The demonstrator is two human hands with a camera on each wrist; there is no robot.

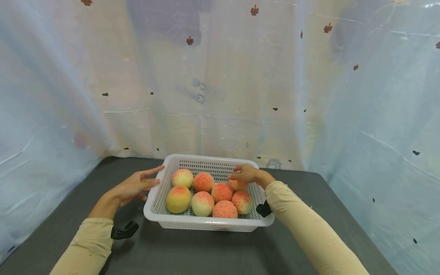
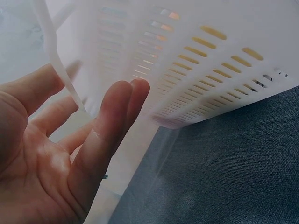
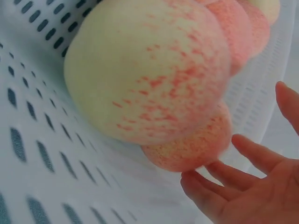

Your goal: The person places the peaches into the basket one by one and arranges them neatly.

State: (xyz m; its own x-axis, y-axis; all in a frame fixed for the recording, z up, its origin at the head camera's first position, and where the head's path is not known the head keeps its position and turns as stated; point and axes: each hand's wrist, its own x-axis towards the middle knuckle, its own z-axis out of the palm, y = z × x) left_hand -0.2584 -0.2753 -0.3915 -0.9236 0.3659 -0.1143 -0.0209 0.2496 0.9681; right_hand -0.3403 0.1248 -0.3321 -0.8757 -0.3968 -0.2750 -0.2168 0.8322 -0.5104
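Note:
A white slotted plastic basket (image 1: 208, 225) holds several peaches, yellow, pale and red-flecked. My left hand (image 1: 132, 186) is at the basket's left rim, fingers spread and loosely extended; in the left wrist view some of this hand's (image 2: 60, 140) fingers pass behind the rim. Inside the back right corner, my right hand (image 1: 250, 173) reaches over an orange-red peach (image 1: 238, 186) and partly hides it. Seen from the right wrist, the right hand's (image 3: 252, 186) fingertips touch or nearly touch that peach (image 3: 191, 147), without curling round it. A pale red-flecked peach (image 3: 145, 74) sits closer to that camera.
A dark grey cloth-covered table (image 1: 192, 252) lies under the basket. Pale plastic sheeting (image 1: 220, 95) with small leaf marks hangs behind and at both sides. Nearest the left hand in the basket are a yellow peach (image 1: 178, 199) and a pale one (image 1: 182, 178).

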